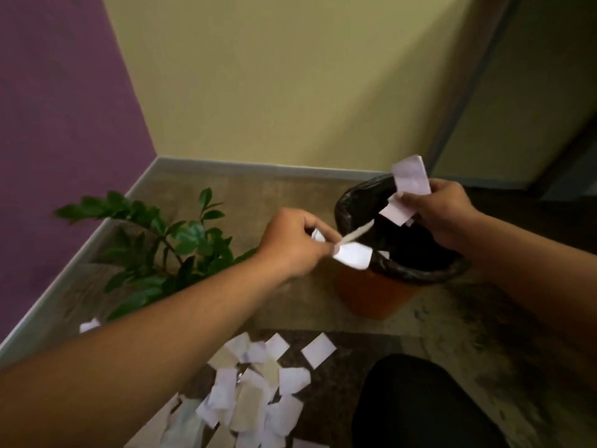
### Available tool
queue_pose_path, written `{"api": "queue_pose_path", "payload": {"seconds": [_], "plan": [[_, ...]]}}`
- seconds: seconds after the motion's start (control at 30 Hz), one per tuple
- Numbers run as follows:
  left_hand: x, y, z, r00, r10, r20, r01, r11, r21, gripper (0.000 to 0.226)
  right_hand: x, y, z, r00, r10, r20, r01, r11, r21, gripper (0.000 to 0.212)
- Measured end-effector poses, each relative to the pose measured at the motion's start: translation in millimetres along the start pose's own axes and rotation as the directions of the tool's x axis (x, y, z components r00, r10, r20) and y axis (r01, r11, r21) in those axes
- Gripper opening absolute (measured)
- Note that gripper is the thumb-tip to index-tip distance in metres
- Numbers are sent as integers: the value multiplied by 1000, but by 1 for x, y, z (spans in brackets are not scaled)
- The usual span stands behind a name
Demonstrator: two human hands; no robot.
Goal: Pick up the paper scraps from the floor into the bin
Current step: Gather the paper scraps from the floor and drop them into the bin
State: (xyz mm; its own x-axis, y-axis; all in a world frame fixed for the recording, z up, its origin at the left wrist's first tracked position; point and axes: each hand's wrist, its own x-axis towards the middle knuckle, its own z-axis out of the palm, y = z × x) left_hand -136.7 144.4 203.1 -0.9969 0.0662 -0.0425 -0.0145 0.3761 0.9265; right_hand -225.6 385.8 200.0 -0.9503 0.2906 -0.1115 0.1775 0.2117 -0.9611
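Observation:
An orange bin (371, 295) lined with a black bag (416, 270) stands on the floor near the wall. My left hand (292, 242) pinches white paper scraps (352, 255) at the bin's near-left rim. My right hand (442, 211) grips more white scraps (410, 177) above the bin's far side. One scrap (383, 254) lies inside the bag. A pile of white and beige paper scraps (255, 389) covers the dark floor below my left forearm. A single scrap (89, 325) lies at the left, by the skirting.
A green potted plant (168, 250) stands left of the bin, close under my left arm. Purple wall at left, yellow wall behind, grey skirting along both. My dark knee (420, 402) is at the bottom right. A dark door frame (549, 124) rises at right.

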Motion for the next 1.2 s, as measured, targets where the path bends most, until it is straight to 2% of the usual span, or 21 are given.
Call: {"api": "queue_pose_path", "payload": {"seconds": [0.07,0.2,0.3,0.37,0.4,0.53,0.67,0.8,0.87,0.93,0.97,1.03,1.1,1.13,1.2], "plan": [[28,23,21,996,-85,-29,79,982,-171,19,17,4,-24,995,74,-63,-68,992,102,42],[79,48,72,961,-276,-20,236,856,-460,25,38,17,-52,971,187,-149,-161,973,167,40],[106,50,109,928,-367,-59,277,788,-549,19,45,25,-56,954,246,-170,-214,959,184,43],[116,48,127,930,-363,-59,270,783,-561,9,46,28,-50,951,286,-118,-250,935,252,44],[119,47,133,936,-349,-37,272,788,-553,14,44,28,-46,948,309,-72,-276,915,294,44],[122,34,138,922,-324,210,386,783,-488,81,44,31,-36,912,396,105,-407,852,328,54],[122,25,130,920,-267,286,379,789,-484,95,50,43,-35,888,423,183,-460,829,318,66],[116,22,119,938,-167,304,306,814,-493,93,47,41,-29,929,329,171,-361,906,219,58],[107,17,110,957,-94,276,216,864,-456,84,37,35,-23,929,273,251,-308,945,111,42],[90,7,96,978,-12,210,98,911,-401,71,22,28,-15,880,267,392,-245,964,-106,25],[78,-1,86,986,42,160,22,925,-380,60,12,25,-8,833,290,471,-184,948,-260,21],[52,-22,66,985,156,75,-124,938,-322,34,-10,26,15,692,405,598,-26,841,-540,14],[28,-52,48,980,190,62,-174,964,-201,27,-33,37,48,526,554,645,142,691,-709,12],[18,-68,40,982,176,72,-166,977,-134,24,-43,45,67,485,591,645,245,616,-748,12],[2,-100,26,989,116,89,-114,993,-35,17,-61,63,106,470,617,631,409,481,-775,9]]}}
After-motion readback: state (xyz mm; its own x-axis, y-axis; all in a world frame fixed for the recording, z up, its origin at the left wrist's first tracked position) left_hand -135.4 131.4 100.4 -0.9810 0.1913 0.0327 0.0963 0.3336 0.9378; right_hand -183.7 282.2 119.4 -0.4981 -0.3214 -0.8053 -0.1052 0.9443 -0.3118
